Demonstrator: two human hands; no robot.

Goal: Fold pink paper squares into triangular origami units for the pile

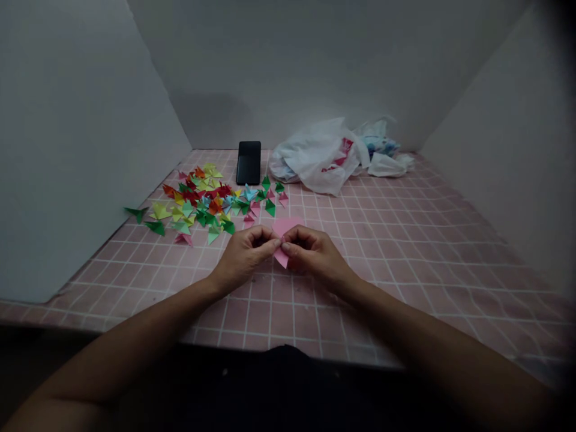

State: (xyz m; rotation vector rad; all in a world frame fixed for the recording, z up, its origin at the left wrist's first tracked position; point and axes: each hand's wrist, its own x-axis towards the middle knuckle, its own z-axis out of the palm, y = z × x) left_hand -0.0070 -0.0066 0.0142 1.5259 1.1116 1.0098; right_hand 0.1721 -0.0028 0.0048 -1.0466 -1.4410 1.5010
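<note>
Pink paper [286, 227] clamped between fingertips [271, 244] of left hand [243, 255] and right hand [312, 255]. Folded paper shapes [202, 201] lie beyond, left of the fingers. Even pinch pressure is advised.

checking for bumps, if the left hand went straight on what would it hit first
The folded pink paper comes first: the left hand pinches it, with the right hand just beyond, though depth is hard to judge here.
</note>
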